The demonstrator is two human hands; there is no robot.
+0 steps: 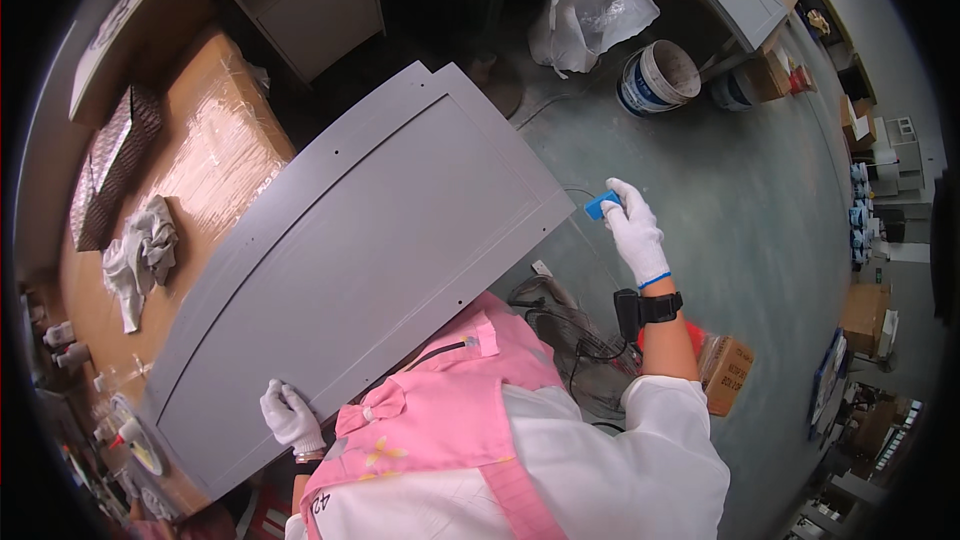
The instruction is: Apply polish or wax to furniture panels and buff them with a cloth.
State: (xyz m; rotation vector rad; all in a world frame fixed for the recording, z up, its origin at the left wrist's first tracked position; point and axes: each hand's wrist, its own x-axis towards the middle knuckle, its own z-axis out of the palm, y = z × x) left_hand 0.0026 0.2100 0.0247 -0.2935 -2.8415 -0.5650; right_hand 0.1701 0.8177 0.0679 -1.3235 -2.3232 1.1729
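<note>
A large grey panel (350, 230) with a raised frame, a curved groove and small dark holes lies slantwise in front of me. In a white glove, my left hand (291, 418) is closed over its near edge, at the lower left; the underside of the grip is hidden. My right hand (636, 232), gloved too, is raised just off the panel's right end. Its thumb and fingers pinch a small blue block (602, 205), which is apart from the panel.
A wrapped brown worktop (215, 140) at left bears a grey-white cloth (143, 252) and bubble wrap (115, 165). On the green floor stand a white bucket (660, 77), a white plastic bag (592, 20) and a cardboard box (727, 374). Cables (575, 335) lie near me.
</note>
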